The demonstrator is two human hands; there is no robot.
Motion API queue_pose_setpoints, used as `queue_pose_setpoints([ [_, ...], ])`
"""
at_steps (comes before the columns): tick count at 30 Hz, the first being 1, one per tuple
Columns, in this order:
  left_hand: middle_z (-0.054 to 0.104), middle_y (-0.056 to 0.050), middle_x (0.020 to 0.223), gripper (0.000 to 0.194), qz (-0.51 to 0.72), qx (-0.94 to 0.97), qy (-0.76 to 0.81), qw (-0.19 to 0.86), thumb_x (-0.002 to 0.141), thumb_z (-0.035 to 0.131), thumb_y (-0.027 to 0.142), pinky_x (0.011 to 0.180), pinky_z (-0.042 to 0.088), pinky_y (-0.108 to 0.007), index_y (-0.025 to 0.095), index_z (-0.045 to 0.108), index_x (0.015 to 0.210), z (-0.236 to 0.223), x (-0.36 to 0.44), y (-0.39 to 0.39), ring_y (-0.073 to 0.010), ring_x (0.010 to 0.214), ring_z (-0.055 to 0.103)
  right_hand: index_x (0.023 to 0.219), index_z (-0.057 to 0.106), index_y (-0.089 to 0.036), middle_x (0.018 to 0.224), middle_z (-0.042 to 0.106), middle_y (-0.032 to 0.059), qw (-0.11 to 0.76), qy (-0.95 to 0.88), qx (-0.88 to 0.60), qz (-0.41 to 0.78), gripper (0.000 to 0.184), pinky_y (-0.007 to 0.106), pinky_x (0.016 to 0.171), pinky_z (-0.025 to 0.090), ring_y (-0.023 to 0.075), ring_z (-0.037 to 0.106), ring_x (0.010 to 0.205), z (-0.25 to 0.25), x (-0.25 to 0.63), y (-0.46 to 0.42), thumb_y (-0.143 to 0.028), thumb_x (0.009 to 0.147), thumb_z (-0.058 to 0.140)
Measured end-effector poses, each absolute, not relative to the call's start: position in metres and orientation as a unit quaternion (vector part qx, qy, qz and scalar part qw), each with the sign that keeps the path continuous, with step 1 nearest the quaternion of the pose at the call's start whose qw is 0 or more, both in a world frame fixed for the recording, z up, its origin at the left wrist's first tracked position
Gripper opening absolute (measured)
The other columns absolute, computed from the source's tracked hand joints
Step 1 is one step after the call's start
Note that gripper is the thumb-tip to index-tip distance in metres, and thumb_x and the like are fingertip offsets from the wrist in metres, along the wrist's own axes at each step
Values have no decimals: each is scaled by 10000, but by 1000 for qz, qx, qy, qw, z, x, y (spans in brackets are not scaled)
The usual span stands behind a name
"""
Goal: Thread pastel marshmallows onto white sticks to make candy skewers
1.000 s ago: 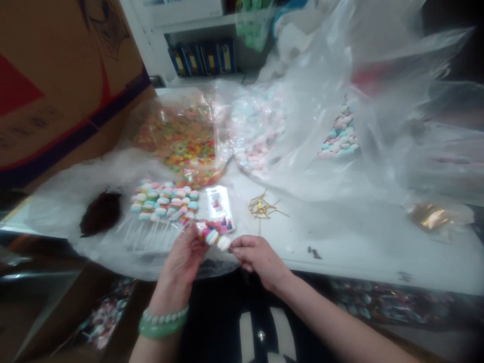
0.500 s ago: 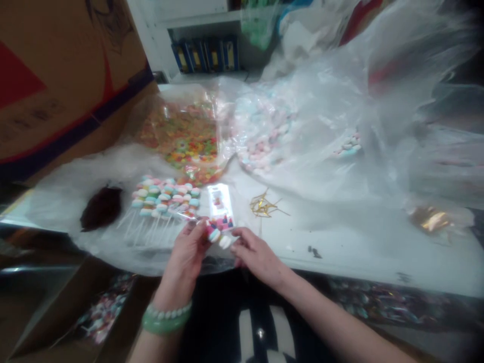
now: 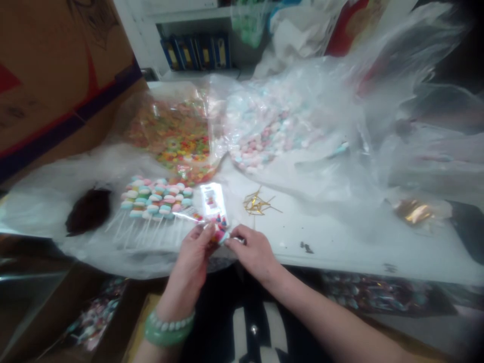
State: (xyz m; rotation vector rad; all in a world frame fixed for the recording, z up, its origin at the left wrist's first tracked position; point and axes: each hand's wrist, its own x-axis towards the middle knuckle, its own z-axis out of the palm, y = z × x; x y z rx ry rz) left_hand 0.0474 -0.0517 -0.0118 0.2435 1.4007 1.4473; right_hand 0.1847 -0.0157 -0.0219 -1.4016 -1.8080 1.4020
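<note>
White table (image 3: pixel 340 252) under plastic sheeting (image 3: pixel 41 214), cardboard box (image 3: pixel 56 75) at left, blue binders (image 3: pixel 194 53) shelved behind; left hand (image 3: pixel 189 267) and right hand (image 3: pixel 254 254) had fingers pinched together on a candy pop (image 3: pixel 221 237).

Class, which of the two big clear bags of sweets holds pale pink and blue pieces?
The clear bag on the view's right: its sweets are pastel, while the other bag holds bright orange, yellow and green pieces.

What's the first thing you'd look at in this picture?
Probably the rows of pastel candy pops on white sticks, lying left of centre on the table. Behind them sit two big clear bags, one of bright multicoloured candy, one of pale pink and blue candy. At the bottom, the left hand wears a green bangle.
</note>
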Motion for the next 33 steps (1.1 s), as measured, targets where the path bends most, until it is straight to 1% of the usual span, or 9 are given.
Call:
queue_pose_setpoints([
  [5,682,-74,823,554,601,116,586,531,479,944,362,619,530,-227,100,684,893,-17,51,-53,-171,697,626,747,649,-203,739,639,-6,185,-653,-535,503,114,265,676,338,156,542,734,-23,181,-13,-283,830,647],
  [8,689,-89,848,505,603,115,571,544,518,935,326,609,535,-222,99,688,896,-21,53,-52,-180,706,635,746,633,-188,764,643,8,217,-672,-517,484,110,272,704,353,158,544,754,-22,178,-15,-252,835,627],
  [11,683,-93,841,423,627,96,540,553,584,912,289,569,536,-213,93,685,883,-23,48,-49,-178,688,630,888,643,-196,903,659,9,265,-653,-459,542,94,263,728,398,153,570,799,-20,183,-14,-266,826,633],
  [15,679,-116,902,143,676,46,516,524,798,739,165,654,584,-260,80,678,894,-21,30,-46,-194,765,646,1123,591,-217,1003,641,11,223,-600,-429,637,383,242,635,436,99,570,617,-16,196,-10,-209,747,662],
  [19,672,-123,931,73,696,4,498,517,898,597,107,708,602,-300,82,665,909,-17,18,-44,-204,817,655,837,626,-169,655,567,-29,142,-546,-461,685,101,229,487,344,78,443,426,-19,198,-12,-177,773,549],
  [22,668,-125,902,66,702,-4,497,510,900,592,99,694,605,-306,73,651,914,-16,19,-43,-214,806,659,679,589,-172,553,498,-35,205,-578,-445,652,124,225,535,339,93,441,502,-23,190,-19,-204,785,534],
  [25,668,-129,889,63,705,-11,496,507,900,603,117,671,606,-305,71,645,896,-13,20,-43,-218,787,662,659,582,-176,562,499,-28,256,-595,-413,640,146,222,585,356,104,462,576,-24,184,-24,-241,781,536],
  [29,676,-118,885,75,706,-11,495,507,882,589,66,660,599,-288,86,657,858,-9,15,-45,-204,772,659,710,568,-163,473,408,-61,221,-405,-415,784,155,193,419,201,67,316,429,-24,183,-21,-305,693,628],
  [33,671,-89,805,101,696,40,504,509,773,757,115,648,584,-256,86,661,767,-11,13,-49,-176,698,635,741,545,-153,447,374,-95,190,-265,-372,869,253,189,380,48,24,195,356,-30,185,-14,-274,602,719],
])
